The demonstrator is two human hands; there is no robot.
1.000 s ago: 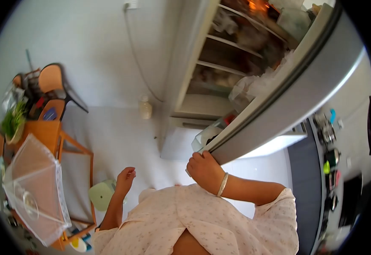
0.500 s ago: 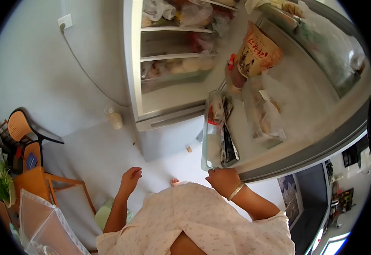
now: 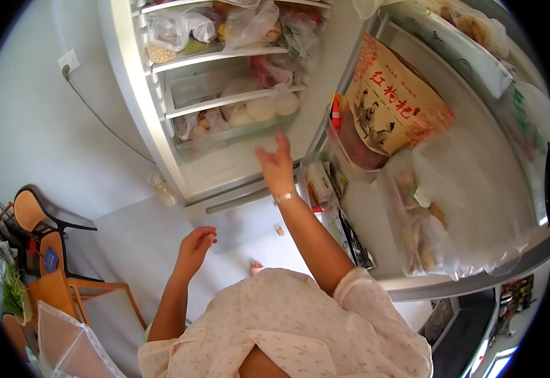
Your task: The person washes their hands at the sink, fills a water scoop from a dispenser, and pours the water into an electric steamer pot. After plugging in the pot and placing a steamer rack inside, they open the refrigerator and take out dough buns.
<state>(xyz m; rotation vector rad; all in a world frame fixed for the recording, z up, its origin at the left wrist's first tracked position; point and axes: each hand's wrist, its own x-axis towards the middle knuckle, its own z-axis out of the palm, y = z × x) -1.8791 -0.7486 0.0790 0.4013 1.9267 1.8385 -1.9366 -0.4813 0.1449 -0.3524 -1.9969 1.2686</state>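
Observation:
My right hand (image 3: 277,165) is raised before the lower part of the open fridge (image 3: 224,167), fingers spread and a little blurred, holding nothing. Just beyond it is a clear drawer (image 3: 240,131) with round pale items and plastic bags. My left hand (image 3: 198,246) hangs in front of my body, over the floor, its fingers loosely curled with nothing visible in them. The fridge door (image 3: 476,189) stands wide open at the right. Its bins hold a printed paper bag (image 3: 391,101), a jar with dark contents (image 3: 358,142) and black packets (image 3: 352,239).
Plastic bags (image 3: 249,28) lie on the upper shelves. A wall socket (image 3: 69,61) with a cable is at the left, and a bottle (image 3: 162,190) stands by the fridge. Chairs (image 3: 30,211), a plant (image 3: 14,293) and a mesh food cover (image 3: 70,343) are at the lower left.
My right hand has let go of the door's edge and moved forward and left to the fridge opening. The door has swung wider. My left hand has barely moved.

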